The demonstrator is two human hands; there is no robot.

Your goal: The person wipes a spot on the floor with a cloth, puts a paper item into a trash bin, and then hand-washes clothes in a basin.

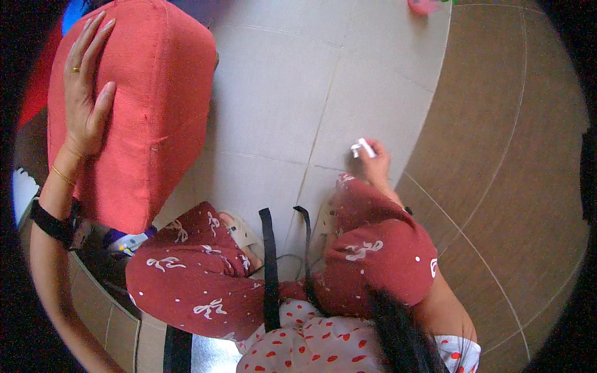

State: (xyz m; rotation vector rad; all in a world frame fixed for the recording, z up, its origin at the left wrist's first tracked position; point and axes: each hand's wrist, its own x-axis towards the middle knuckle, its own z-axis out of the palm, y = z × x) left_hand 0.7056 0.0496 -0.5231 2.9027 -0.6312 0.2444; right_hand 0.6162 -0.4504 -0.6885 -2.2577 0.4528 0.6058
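Observation:
My left hand (88,93) lies flat on top of a red fabric-covered ottoman or cushioned seat (182,88), fingers extended and thumb apart. A ring and a thin bracelet are on that hand and wrist, with a black band farther up the forearm. To the right, beyond my bent knee, my right hand (377,163) grips a small white object (365,148) low over the pale tiled floor (266,98). What the white object is, I cannot tell.
My knees in red patterned trousers and my light-coloured shoes (245,235) frame the near floor. Brown tiles (485,116) adjoin the pale ones at right. A pink object (422,5) lies at the top edge. Black straps (269,265) hang before me. A purple and white item (128,241) sits below the ottoman.

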